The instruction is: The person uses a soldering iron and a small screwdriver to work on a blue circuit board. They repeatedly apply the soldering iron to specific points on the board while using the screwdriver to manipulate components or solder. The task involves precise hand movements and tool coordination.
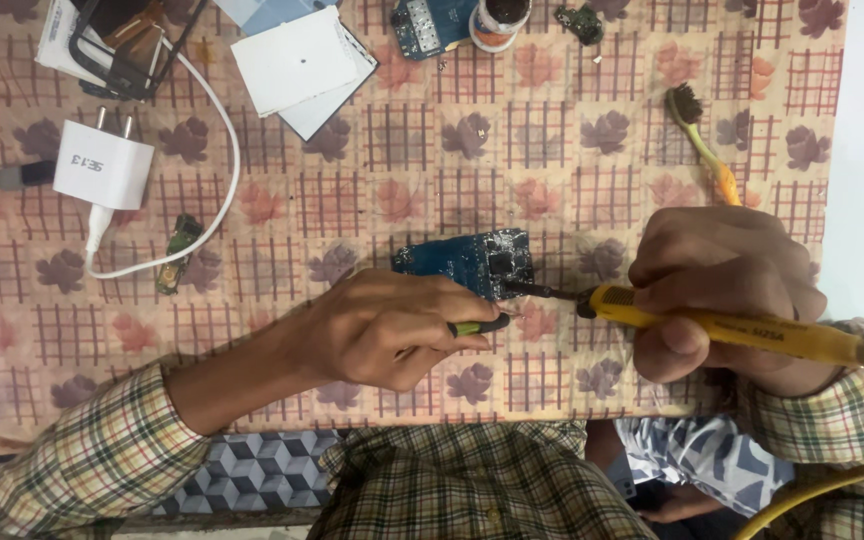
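A floral checked cloth (432, 150) covered the table. Between the hands lay the blue circuit board (467, 262). The right hand (722, 290) gripped a yellow soldering iron (742, 328), the left hand (387, 330) pinched green tweezers (482, 325); steadying both wrists would suit such fine work.

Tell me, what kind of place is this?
Probably a small electronics repair bench. The right hand holds a yellow soldering iron with its tip at a blue circuit board lying on a leaf-patterned cloth. A white plug-in charger and another blue circuit board lie nearby.
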